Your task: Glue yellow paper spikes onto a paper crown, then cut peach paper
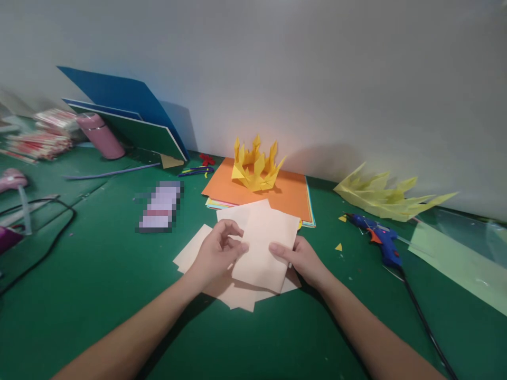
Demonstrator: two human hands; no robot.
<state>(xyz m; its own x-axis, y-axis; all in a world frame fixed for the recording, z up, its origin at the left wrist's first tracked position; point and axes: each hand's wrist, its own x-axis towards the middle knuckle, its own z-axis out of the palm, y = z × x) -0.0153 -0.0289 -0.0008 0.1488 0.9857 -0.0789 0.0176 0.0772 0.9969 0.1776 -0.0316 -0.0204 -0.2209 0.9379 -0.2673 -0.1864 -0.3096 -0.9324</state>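
A pale pinkish folded-looking piece of paper is held up over the table between my two hands. My right hand grips its right edge, thumb flat on the front and fingers behind. At the left edge, my left hand has its fingers curled and its thumb tip against the paper. Beneath lie several loose pale sheets, overlapping at different angles, partly hidden by my hands and the held piece.
Behind, a yellow paper crown stands on stacked orange paper. To the right are a light-yellow folded paper piece, a blue glue gun with a cord, and a pale green sheet. A blurred phone and pink bottle lie left.
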